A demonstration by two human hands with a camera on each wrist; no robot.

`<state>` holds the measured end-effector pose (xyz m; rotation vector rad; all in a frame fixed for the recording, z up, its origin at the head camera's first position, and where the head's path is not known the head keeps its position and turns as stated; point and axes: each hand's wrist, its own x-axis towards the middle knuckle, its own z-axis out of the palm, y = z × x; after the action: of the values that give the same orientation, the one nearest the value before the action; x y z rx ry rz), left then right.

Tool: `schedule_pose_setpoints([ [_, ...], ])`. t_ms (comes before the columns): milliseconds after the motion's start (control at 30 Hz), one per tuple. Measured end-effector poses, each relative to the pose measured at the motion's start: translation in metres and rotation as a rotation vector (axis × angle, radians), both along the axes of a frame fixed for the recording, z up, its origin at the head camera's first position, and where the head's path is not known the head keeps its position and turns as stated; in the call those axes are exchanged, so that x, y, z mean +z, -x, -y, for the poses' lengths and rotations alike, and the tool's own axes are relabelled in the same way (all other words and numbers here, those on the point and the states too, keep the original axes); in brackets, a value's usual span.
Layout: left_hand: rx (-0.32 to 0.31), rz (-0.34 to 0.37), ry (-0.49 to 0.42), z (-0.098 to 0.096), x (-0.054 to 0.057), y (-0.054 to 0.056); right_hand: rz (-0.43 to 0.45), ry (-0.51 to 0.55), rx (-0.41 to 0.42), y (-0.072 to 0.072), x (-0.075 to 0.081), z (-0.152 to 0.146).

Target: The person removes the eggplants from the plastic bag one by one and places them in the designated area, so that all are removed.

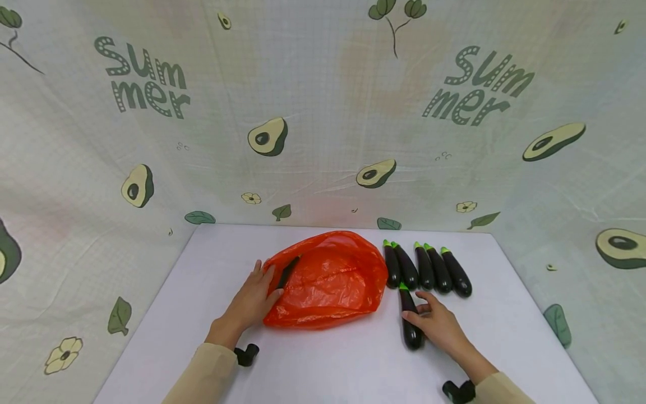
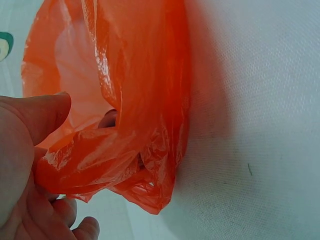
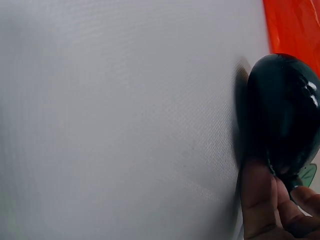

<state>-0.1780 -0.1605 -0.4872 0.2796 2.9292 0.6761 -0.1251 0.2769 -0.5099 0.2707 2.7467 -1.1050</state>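
A red plastic bag (image 1: 330, 286) lies with its mouth spread on the white tabletop. My left hand (image 1: 254, 297) holds its left edge, the thumb (image 2: 52, 112) on the near side and the fingers partly hidden behind the film. Inside the bag, by that hand, shows a dark eggplant (image 1: 288, 273). To the right of the bag, my right hand (image 1: 438, 322) grips another eggplant (image 1: 410, 320) with a green cap, thumb on one side and fingers on the other. Its rounded end (image 3: 285, 110) faces the right wrist camera.
Several dark eggplants (image 1: 425, 269) lie in a row at the back right, caps pointing away. The white table (image 1: 323, 370) meets a printed cloth (image 1: 323, 185) behind and at both sides. Black wrist devices (image 1: 247, 355) sit by the sleeves.
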Motion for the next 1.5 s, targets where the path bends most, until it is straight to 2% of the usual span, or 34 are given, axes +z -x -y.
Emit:
schedule_pose_setpoints([
  [567,-0.009,-0.014,-0.008,-0.001,0.0,0.0,-0.069,0.006,-0.015,0.001,0.0,-0.002],
  [933,-0.004,-0.018,0.006,-0.003,0.003,0.001,-0.13,0.053,-0.007,0.007,0.012,0.003],
  [1267,0.0,-0.02,0.01,-0.004,0.007,0.002,-0.182,0.133,-0.012,0.022,0.034,0.032],
  [1500,-0.012,-0.055,0.052,-0.004,0.009,0.002,-0.201,0.212,0.033,0.031,0.046,0.06],
])
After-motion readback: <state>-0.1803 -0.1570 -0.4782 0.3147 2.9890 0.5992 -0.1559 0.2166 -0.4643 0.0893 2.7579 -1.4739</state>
